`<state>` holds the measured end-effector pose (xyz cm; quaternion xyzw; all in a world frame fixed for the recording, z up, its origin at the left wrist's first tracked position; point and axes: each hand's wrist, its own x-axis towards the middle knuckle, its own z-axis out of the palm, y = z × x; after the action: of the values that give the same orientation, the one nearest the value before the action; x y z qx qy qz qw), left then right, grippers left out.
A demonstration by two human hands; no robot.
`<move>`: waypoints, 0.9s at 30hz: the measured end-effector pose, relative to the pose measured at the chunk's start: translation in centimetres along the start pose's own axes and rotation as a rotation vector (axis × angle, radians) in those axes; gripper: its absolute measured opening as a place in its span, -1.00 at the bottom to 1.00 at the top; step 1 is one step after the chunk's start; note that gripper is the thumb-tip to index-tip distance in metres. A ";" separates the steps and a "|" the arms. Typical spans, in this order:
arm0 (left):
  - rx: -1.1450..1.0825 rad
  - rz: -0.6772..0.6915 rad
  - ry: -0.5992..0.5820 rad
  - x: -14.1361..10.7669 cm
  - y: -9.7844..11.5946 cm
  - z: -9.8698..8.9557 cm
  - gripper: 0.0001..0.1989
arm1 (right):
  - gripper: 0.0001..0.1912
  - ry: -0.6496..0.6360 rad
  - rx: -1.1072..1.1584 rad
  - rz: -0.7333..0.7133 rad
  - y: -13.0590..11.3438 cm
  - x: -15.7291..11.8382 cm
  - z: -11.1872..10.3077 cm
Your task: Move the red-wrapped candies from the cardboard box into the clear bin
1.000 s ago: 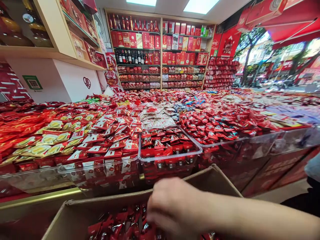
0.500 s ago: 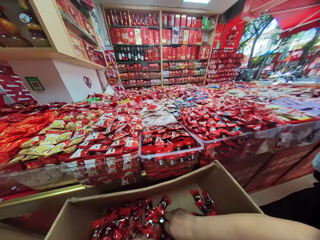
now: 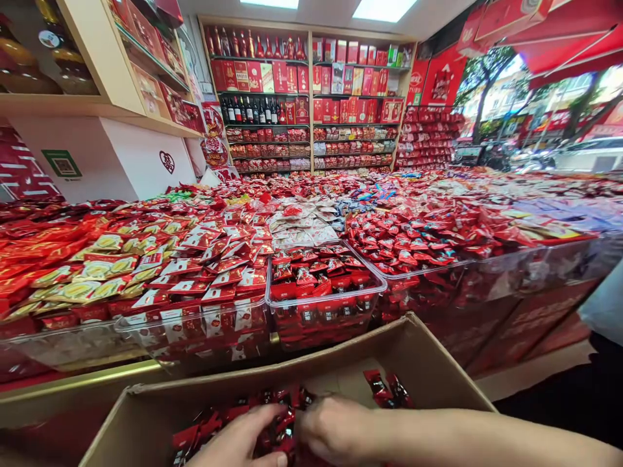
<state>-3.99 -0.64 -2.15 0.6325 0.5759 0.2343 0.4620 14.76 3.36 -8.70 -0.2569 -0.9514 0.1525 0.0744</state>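
Note:
A brown cardboard box (image 3: 272, 379) in front of me holds small red-and-black wrapped candies (image 3: 195, 436). My left hand (image 3: 238, 440) reaches in from the bottom edge, thumb and index finger apart, with several shiny candies in the gap between them. Right beside it, my right hand (image 3: 335, 425) is curled and a little blurred among the candies. What its fingers hold, if anything, is hidden. A few candies (image 3: 387, 388) lie apart at the box's right inner side. Just beyond the box stands a clear plastic bin (image 3: 327, 299) filled with similar red-and-black packets.
Heaped bins of white-and-red packets (image 3: 168, 301) and red candies (image 3: 413, 237) flank the middle bin. Shelves of bottles and gift boxes (image 3: 311, 84) rise at the back. A person's pale sleeve and dark clothing (image 3: 564, 395) are at the right edge.
My left hand has come up into view over the candies. My right hand stays in the box, now more curled and blurred. The view has shifted slightly, showing more of the person at right.

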 end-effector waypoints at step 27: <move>-0.822 -0.030 0.138 -1.2 4.3 1.0 -0.53 | -0.74 0.549 0.888 -0.007 -3.4 -1.6 -8.8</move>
<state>-1.25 -1.71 1.32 0.3698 0.4732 0.4798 0.6396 16.46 1.94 0.64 -0.2278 -0.7413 0.4682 0.4235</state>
